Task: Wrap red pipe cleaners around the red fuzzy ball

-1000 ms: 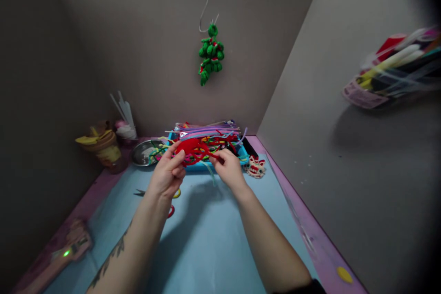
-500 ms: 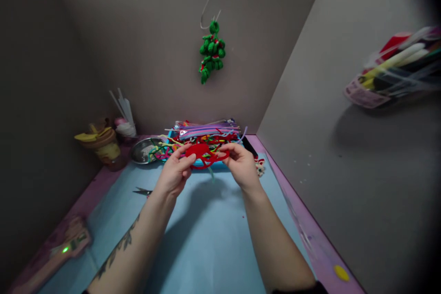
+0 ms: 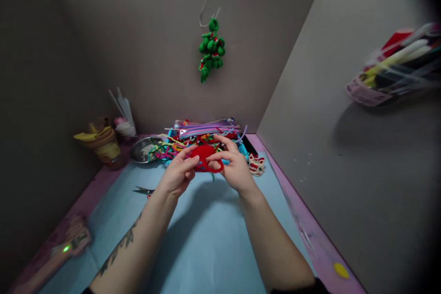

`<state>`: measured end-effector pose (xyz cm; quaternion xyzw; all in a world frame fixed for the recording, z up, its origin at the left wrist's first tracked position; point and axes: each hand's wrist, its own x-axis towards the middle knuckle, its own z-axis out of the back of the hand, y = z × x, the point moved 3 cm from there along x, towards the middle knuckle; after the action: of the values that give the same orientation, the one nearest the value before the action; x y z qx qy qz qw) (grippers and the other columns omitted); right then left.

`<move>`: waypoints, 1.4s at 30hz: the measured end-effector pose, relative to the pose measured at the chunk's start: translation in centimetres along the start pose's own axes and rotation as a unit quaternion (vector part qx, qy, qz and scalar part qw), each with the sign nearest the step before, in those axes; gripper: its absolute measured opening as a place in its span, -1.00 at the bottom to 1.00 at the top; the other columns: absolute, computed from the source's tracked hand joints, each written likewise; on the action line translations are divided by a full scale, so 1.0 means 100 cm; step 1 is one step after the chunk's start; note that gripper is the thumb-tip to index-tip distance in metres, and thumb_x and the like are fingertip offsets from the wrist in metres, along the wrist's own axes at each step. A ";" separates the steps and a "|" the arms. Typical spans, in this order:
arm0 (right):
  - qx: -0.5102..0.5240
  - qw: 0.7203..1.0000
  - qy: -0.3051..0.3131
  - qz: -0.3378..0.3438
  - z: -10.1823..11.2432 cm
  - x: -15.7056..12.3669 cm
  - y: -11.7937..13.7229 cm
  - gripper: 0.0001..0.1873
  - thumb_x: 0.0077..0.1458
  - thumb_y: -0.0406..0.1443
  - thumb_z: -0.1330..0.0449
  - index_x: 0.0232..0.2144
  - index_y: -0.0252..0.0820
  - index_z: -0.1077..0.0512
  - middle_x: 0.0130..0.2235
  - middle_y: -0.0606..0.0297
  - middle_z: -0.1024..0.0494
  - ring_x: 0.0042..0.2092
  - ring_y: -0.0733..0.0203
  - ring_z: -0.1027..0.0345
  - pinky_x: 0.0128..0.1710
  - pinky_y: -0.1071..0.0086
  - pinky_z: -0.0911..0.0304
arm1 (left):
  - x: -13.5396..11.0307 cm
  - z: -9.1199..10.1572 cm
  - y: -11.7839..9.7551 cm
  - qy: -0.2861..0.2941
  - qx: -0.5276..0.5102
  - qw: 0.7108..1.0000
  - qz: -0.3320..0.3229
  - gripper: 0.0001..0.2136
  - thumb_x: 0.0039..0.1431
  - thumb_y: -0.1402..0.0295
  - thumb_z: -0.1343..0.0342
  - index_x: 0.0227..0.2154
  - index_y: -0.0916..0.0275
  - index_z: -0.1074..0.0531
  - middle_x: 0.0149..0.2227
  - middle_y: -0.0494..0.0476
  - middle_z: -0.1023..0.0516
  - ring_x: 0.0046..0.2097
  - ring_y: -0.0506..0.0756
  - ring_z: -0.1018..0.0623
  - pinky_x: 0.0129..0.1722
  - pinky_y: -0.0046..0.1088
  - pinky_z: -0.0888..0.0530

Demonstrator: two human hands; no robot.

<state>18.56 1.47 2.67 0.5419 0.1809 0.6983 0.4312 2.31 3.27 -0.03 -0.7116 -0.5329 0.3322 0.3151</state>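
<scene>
Both hands meet over the blue mat (image 3: pixel 206 243), pinching a red pipe-cleaner piece (image 3: pixel 206 156) bent into loops. My left hand (image 3: pixel 178 175) grips its left side with thumb and fingers closed. My right hand (image 3: pixel 233 168) holds the right side, thumb and forefinger closed on a red loop. Just behind them lies a blue tray (image 3: pixel 243 149) heaped with pipe cleaners (image 3: pixel 203 131) of many colours.
Scissors (image 3: pixel 144 190) lie on the mat left of my hands. A metal dish (image 3: pixel 144 150) and a cup of craft bits (image 3: pixel 100 144) stand at the back left. A small red-and-white figure (image 3: pixel 257 164) sits right of the tray. A green ornament (image 3: pixel 211 50) hangs on the back wall.
My hands have drawn closer together and the red piece has been bunched into a tighter shape. My right hand moved left and turned over the loop.
</scene>
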 end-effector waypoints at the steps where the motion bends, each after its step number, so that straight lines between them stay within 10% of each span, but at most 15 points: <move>1: -0.002 1.000 -0.015 0.001 0.002 0.000 0.001 -0.87 -0.05 -0.38 -0.32 -0.43 -0.02 -0.61 0.02 0.20 -0.45 0.05 0.07 -0.30 0.08 0.08 -0.21 | 0.000 0.001 -0.001 -0.003 -0.002 1.000 -0.008 -0.41 -0.30 0.41 -0.44 -0.10 0.27 -0.39 -0.55 -0.08 -0.45 -0.74 -0.24 -0.16 -0.77 -0.75 -0.06; 8: -0.047 0.994 -0.010 0.099 0.001 -0.004 0.011 -0.80 0.08 -0.40 -0.19 -0.35 -0.04 -0.59 -0.44 0.30 -0.51 -0.30 0.19 -0.34 -0.25 0.28 -0.29 | 0.000 0.003 -0.004 -0.001 0.007 1.000 -0.021 -0.40 -0.27 0.41 -0.44 -0.09 0.29 -0.37 -0.59 -0.12 -0.41 -0.74 -0.23 -0.14 -0.76 -0.75 -0.04; 32: 0.060 0.996 -0.044 -0.058 -0.005 -0.007 0.001 -0.83 -0.07 -0.42 -0.20 -0.42 -0.11 -0.57 -0.38 0.30 -0.58 -0.34 0.22 -0.41 -0.34 0.37 -0.32 | -0.002 0.002 0.001 -0.004 0.019 1.000 -0.023 -0.43 -0.25 0.37 -0.43 -0.10 0.28 -0.39 -0.55 -0.08 -0.44 -0.74 -0.23 -0.17 -0.75 -0.70 -0.01; 42: -0.063 0.998 0.007 0.029 -0.013 -0.010 0.020 -0.69 0.05 -0.35 -0.20 -0.10 -0.08 -0.44 -0.20 0.21 -0.55 -0.15 0.11 -0.38 -0.13 0.21 -0.35 | -0.004 0.000 -0.008 -0.029 -0.022 0.995 -0.098 -0.46 -0.27 0.39 -0.42 -0.13 0.25 -0.39 -0.63 -0.18 -0.31 -0.72 -0.22 -0.12 -0.74 -0.71 -0.02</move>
<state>16.61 -0.18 3.06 0.5134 0.1236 0.7246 0.4428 1.84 3.10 0.65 -0.6529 -0.6163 0.3082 0.3146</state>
